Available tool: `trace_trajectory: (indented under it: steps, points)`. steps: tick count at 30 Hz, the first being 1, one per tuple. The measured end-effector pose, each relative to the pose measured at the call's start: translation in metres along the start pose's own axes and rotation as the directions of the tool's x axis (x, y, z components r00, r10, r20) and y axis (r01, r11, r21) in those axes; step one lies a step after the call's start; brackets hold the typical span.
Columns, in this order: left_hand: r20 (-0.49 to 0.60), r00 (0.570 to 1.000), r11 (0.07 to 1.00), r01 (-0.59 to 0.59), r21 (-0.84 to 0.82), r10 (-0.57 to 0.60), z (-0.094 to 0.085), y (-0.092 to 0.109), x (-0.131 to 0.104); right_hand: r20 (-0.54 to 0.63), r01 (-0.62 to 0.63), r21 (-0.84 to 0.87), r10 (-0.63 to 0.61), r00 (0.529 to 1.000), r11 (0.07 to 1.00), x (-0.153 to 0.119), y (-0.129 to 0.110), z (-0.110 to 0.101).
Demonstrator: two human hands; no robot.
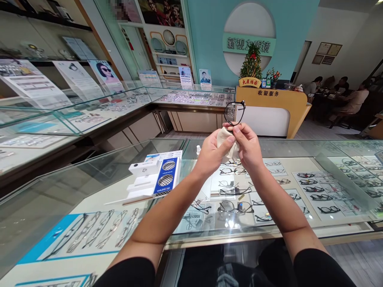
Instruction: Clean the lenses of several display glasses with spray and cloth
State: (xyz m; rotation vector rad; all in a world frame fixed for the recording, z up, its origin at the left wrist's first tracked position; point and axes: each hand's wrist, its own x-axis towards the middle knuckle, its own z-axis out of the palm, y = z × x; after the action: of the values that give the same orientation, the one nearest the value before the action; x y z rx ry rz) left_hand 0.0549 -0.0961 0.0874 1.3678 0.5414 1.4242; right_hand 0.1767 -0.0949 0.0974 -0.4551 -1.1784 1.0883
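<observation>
Both my hands are raised together above a glass display counter. My left hand [211,153] is closed on a cream cleaning cloth [229,151], its thumb pressing the cloth toward the glasses. Between the fingers of my right hand [247,143] is a pair of black-framed eyeglasses [234,113], one round lens standing up above the fingertips. The lower part of the glasses is hidden by the cloth and fingers. Under the glass below my hands lie several eyeglass frames [235,206].
A white and blue box display [164,175] stands left of my arms. A small white bottle [198,150] is by my left hand. Across the aisle are more glass cases [191,95] and a wooden cashier desk [271,103]. People sit at the far right.
</observation>
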Motion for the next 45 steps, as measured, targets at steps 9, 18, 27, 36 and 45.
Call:
trace_trajectory:
  steps: [9, 18, 27, 36, 45]
  points:
    - [-0.193, 0.963, 0.98, -0.169, 0.103, 0.186, 0.004, -0.001, -0.003, 0.039, 0.092, -0.158, -0.087, 0.995, 0.983, -0.007, -0.001, 0.005]
    - [0.189, 0.978, 0.984, -0.116, 0.134, 0.09, -0.007, 0.007, 0.002, -0.097, -0.035, -0.008, 0.034, 0.995, 0.999, 0.0, -0.01, -0.002]
    - [0.069, 0.996, 0.982, -0.067, 0.175, 0.056, -0.006, 0.004, 0.003, -0.092, -0.098, 0.081, 0.105, 0.99, 0.992, 0.004, -0.003, -0.003]
    - [-0.158, 0.957, 0.964, -0.219, 0.149, 0.242, 0.001, -0.004, 0.003, -0.082, -0.071, 0.052, 0.075, 0.994, 0.996, -0.006, -0.004, 0.009]
    - [0.195, 0.978, 0.997, 0.062, 0.052, -0.071, -0.028, 0.005, 0.014, -0.001, -0.076, -0.032, 0.076, 0.997, 0.997, 0.008, -0.022, -0.017]
